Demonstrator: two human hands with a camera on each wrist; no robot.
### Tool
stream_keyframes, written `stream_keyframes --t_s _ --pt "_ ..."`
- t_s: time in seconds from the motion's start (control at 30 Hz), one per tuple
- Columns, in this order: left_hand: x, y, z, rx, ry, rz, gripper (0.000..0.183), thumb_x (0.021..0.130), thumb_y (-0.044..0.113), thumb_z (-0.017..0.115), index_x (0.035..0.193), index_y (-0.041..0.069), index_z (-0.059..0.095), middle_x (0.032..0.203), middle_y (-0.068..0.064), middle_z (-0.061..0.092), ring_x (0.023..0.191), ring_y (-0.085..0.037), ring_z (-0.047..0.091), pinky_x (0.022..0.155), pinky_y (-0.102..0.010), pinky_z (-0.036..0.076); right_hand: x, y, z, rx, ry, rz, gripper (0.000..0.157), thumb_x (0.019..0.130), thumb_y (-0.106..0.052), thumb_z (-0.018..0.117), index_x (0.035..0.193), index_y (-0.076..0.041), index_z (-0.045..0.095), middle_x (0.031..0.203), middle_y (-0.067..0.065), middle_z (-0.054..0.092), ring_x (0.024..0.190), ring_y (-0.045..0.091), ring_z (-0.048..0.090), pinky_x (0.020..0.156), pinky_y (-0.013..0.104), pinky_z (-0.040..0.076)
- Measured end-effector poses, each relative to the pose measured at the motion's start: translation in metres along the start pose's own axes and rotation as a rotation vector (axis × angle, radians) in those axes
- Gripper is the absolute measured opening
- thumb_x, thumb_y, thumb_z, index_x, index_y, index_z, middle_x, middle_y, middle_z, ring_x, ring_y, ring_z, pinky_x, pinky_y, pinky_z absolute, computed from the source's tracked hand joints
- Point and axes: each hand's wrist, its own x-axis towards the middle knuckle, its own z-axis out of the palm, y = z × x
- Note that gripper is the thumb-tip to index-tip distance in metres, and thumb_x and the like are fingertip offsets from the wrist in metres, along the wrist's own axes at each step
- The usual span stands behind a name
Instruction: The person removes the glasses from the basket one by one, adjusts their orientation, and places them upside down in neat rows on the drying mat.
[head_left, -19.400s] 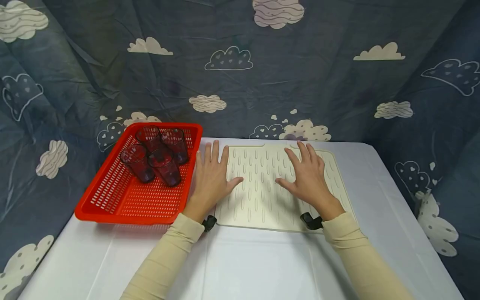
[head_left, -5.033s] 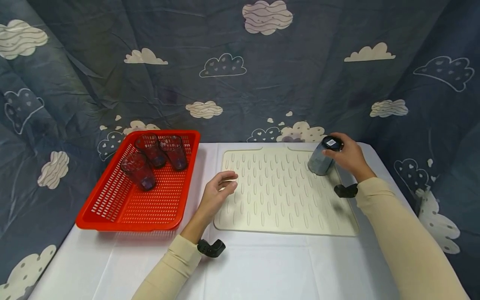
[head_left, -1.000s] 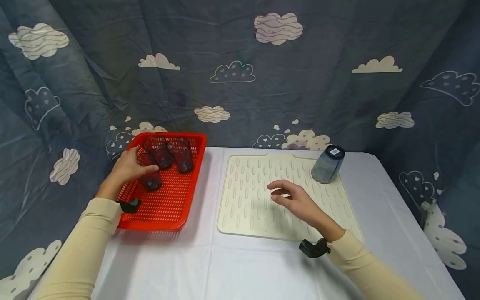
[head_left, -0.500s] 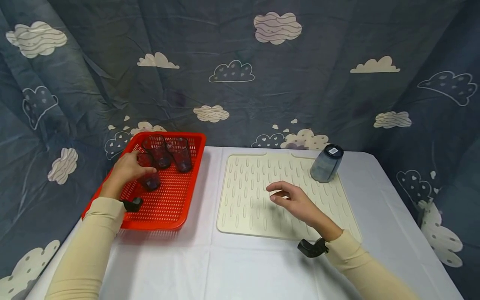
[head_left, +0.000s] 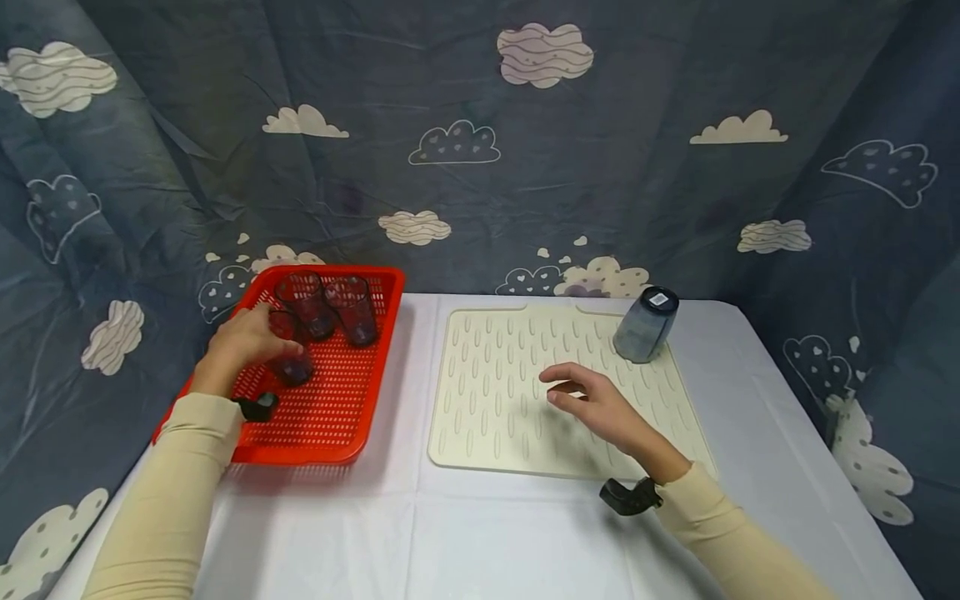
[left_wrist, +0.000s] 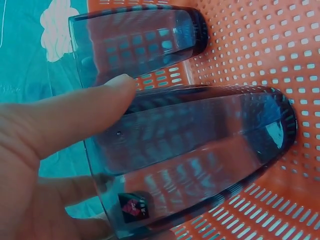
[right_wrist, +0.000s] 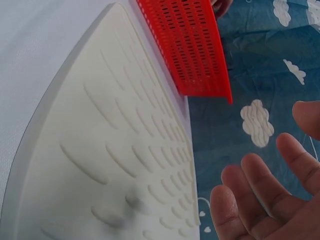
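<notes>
The white table [head_left: 480, 533] lies under everything I can see, with the cloud-print curtain [head_left: 480, 150] hanging behind it. On the table's middle sits the cream ribbed mat [head_left: 495, 417], and just beside its left edge stands the red basket [head_left: 330, 417], seen from my right wrist as a perforated red wall [right_wrist: 190, 45] past the mat's corner. My right hand [head_left: 600, 407] rests on the mat with its fingers [right_wrist: 260, 185] loosely spread and gripping nothing. At the mat's far right corner 1 grey-blue cup [head_left: 645, 327] stands upside down, well apart from that hand. My left hand [head_left: 243, 340] is inside the basket, thumb and fingers curled round the nearest dark tumbler [head_left: 291, 360]; from my left wrist I see my thumb [left_wrist: 85, 112] pressed along its side [left_wrist: 200, 150], the tumbler's base toward the basket's mesh floor. 2 more tumblers [head_left: 330, 304] stand upright at the basket's far end, just beyond the one I grip; the closest of them [left_wrist: 135, 42] lies just beside it in the wrist view
</notes>
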Motion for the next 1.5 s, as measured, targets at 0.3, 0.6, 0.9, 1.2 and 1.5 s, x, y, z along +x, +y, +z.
stream_keyframes --t_s 0.3,0.6,0.9,1.2,1.5 --pt "-0.006 0.010 -0.004 0.049 -0.026 -0.003 0.088 0.080 0.038 0.076 0.137 -0.013 0.034 0.129 -0.040 0.044 0.118 -0.058 0.045 0.099 -0.069 0.041 -0.003 0.004 -0.008 -0.042 0.033 0.003 0.032 0.097 -0.013 0.062 0.127 -0.005 0.060 0.130 0.019 0.062 0.117 0.035 0.061 0.098 0.049 0.047" --pt "-0.010 0.017 -0.004 0.093 -0.075 -0.019 0.086 0.081 0.032 0.075 0.143 -0.006 0.030 0.133 -0.042 0.034 0.118 -0.059 0.040 0.096 -0.072 0.039 -0.007 0.009 -0.012 -0.037 0.046 0.010 0.033 0.096 -0.009 0.062 0.128 -0.002 0.058 0.131 0.023 0.061 0.118 0.039 0.060 0.098 0.051 0.047" --pt "-0.012 0.016 0.000 0.084 -0.064 -0.026 0.089 0.081 0.031 0.075 0.148 -0.001 0.026 0.134 -0.042 0.031 0.117 -0.061 0.040 0.093 -0.072 0.040 -0.008 0.010 -0.017 -0.045 0.046 0.014 0.032 0.097 -0.011 0.062 0.128 -0.003 0.059 0.132 0.021 0.060 0.116 0.034 0.061 0.096 0.046 0.049" --pt "-0.014 0.011 0.003 0.054 -0.016 -0.014 0.082 0.081 0.028 0.070 0.147 0.001 0.030 0.130 -0.040 0.033 0.115 -0.062 0.041 0.089 -0.070 0.041 -0.010 0.010 -0.023 -0.042 0.052 0.024 0.034 0.098 -0.017 0.062 0.129 -0.004 0.059 0.133 0.017 0.060 0.116 0.030 0.061 0.089 0.033 0.052" --pt "-0.030 -0.004 0.003 -0.042 0.136 0.027 0.075 0.079 0.024 0.074 0.139 -0.003 0.037 0.123 -0.039 0.041 0.106 -0.057 0.046 0.084 -0.070 0.044 -0.013 0.010 -0.028 -0.049 0.059 0.051 0.034 0.098 -0.015 0.061 0.130 -0.003 0.058 0.135 0.021 0.059 0.116 0.036 0.061 0.086 0.034 0.052"
